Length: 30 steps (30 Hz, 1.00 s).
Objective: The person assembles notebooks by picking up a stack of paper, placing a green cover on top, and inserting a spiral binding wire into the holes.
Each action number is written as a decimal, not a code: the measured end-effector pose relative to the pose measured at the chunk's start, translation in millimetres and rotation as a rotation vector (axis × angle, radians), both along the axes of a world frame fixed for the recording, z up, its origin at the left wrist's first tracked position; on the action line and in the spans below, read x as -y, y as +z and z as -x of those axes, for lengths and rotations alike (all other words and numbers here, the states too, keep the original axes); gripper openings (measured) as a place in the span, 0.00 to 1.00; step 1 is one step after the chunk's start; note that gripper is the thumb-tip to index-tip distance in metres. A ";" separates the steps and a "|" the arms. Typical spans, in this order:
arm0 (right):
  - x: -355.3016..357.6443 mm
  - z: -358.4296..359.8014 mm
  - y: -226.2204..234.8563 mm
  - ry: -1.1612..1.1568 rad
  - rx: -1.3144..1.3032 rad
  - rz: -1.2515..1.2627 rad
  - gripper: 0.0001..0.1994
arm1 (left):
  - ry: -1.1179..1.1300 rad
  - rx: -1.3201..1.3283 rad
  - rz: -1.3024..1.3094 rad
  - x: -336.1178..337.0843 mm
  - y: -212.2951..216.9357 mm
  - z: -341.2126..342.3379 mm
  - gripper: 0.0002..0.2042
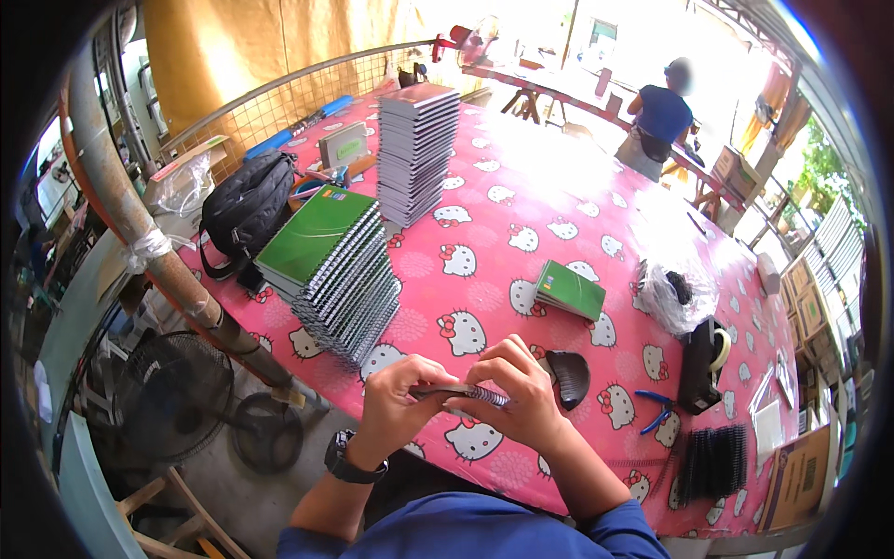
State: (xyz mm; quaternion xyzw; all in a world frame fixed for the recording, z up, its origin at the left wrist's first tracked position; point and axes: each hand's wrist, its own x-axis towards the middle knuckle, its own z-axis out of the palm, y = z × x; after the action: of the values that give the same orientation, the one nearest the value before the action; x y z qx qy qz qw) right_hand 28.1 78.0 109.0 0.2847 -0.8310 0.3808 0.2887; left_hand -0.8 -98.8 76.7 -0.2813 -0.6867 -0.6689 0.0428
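Note:
A small spiral notebook (486,395) is held edge-on above the table's near edge, its wire coil showing beside my right fingers. My left hand (396,402), with a black watch on the wrist, pinches its left end. My right hand (521,393) grips the coil end, thumb and fingers bent around it. Beyond my hands lies a short stack of small green notebooks (571,290). A dark curved object (569,378) rests just right of my right hand. Farther right are blue-handled pliers (656,410) and a bunch of black binding coils (713,463).
A pile of green spiral notebooks (318,233) and a taller notebook stack (416,154) stand left on the pink patterned table (494,373). A black backpack (248,205) sits behind. At right are a tape dispenser (702,373) and plastic bag (689,300). A person (663,116) stands far off.

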 end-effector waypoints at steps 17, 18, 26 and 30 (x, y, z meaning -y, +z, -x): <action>49.2 52.7 81.6 0.234 -0.061 -0.147 0.20 | 0.278 -0.457 0.247 57.2 77.4 20.7 0.12; 61.7 66.5 90.6 0.156 -0.197 -0.011 0.21 | 0.385 -0.438 0.042 63.9 89.0 31.1 0.13; 67.9 197.3 31.3 0.120 0.035 0.353 0.19 | 0.861 -0.373 0.352 108.7 63.2 107.3 0.11; 101.9 204.4 13.1 0.202 0.223 0.541 0.15 | 0.849 -0.524 0.023 108.1 44.4 131.1 0.12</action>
State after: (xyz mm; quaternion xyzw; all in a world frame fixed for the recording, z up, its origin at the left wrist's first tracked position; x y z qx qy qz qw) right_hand -176.4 -23.9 122.1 0.2352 -0.6936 0.6437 0.2217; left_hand -131.8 -206.9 121.1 -0.1359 -0.7141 -0.4917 0.4794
